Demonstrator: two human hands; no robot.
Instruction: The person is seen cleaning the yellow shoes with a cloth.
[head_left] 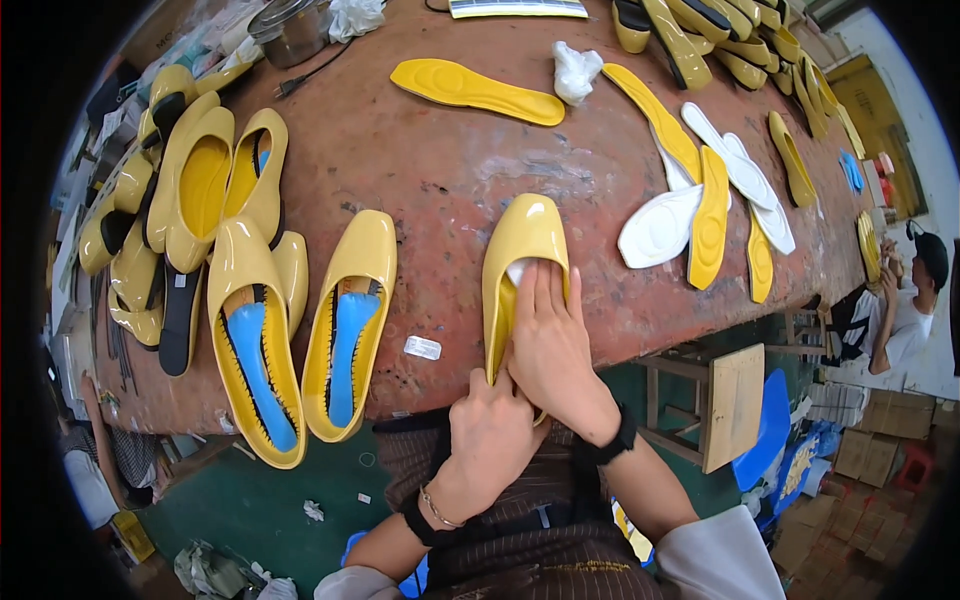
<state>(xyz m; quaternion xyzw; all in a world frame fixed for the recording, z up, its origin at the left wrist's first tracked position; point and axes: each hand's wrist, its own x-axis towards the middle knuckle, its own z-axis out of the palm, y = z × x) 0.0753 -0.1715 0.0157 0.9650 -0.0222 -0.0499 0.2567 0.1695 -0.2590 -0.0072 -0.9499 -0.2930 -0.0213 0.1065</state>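
A glossy yellow slip-on shoe (527, 218) lies on the table's near edge, toe pointing away from me. My left hand (488, 440) is closed around its heel end. Inside the shoe's opening, my right hand (550, 345) reaches toward the toe with fingers stretched out flat, its fingertips partly hidden under the upper. A bit of white (516, 270) shows beside those fingers; I cannot tell what it is. To the left stand two matching shoes, a nearer one (245, 260) and another (362, 245), both with blue strips along their inner soles.
More yellow shoes (200, 165) are heaped at the left, and others (740, 40) at the far right. Yellow insoles (480, 88) and white-sided ones (655, 230) lie across the reddish table (450, 200). A crumpled white wad (575, 72) sits behind. A wooden stool (733, 405) stands right; a person (915, 290) works beyond.
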